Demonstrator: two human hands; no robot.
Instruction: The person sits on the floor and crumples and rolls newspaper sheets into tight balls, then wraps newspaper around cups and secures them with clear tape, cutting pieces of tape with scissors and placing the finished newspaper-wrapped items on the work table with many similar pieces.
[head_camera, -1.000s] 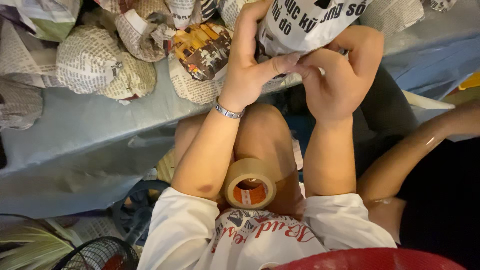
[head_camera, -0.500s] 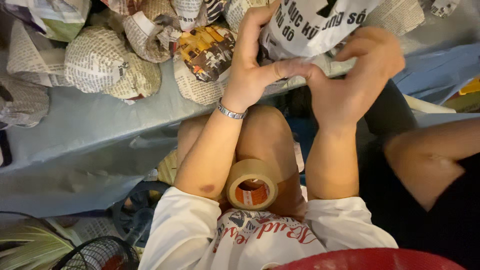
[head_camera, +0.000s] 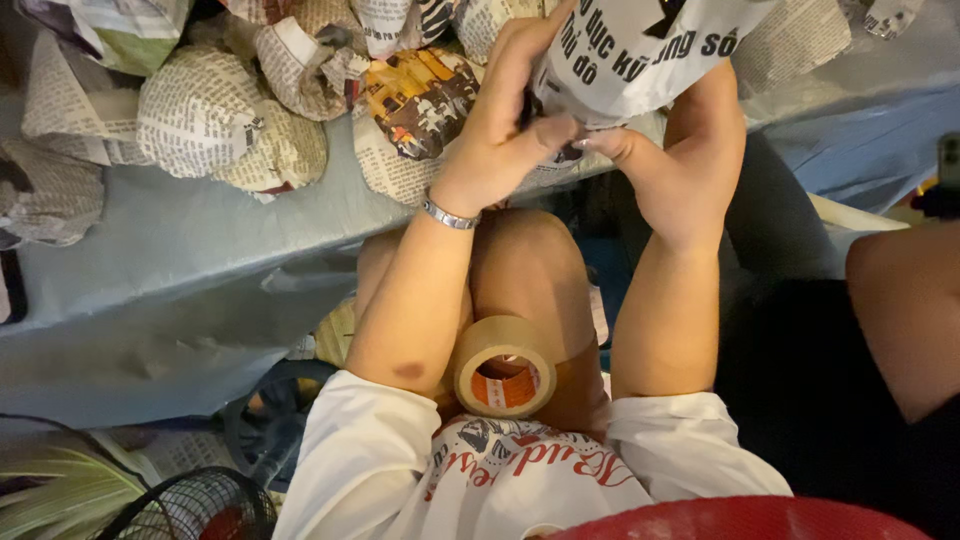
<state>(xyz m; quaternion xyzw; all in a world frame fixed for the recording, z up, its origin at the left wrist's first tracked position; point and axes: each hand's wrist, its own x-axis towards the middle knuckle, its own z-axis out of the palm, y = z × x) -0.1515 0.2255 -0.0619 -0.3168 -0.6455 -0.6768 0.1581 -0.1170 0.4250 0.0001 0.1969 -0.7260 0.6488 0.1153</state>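
fingers (head_camera: 505, 75) of the left hand (head_camera: 500, 140) are clamped on the lower edge of a newspaper-wrapped bundle (head_camera: 640, 50), thumb pressing into the paper. farthest left, other newspaper-wrapped bundles (head_camera: 230, 130) lie heaped on the pale blue desk (head_camera: 180, 260), and a black fan (head_camera: 195, 510) sits at the bottom corner. a silver bracelet (head_camera: 447, 213) circles the left wrist. a roll of brown tape (head_camera: 503, 367) rests on the person's lap, between the forearms. the held bundle is at the top of the view, above the desk edge, gripped from both sides. the right hand (head_camera: 680, 170) closes on its underside, fingers curled against the paper. at the far right, another person's arm (head_camera: 905, 310) shows.
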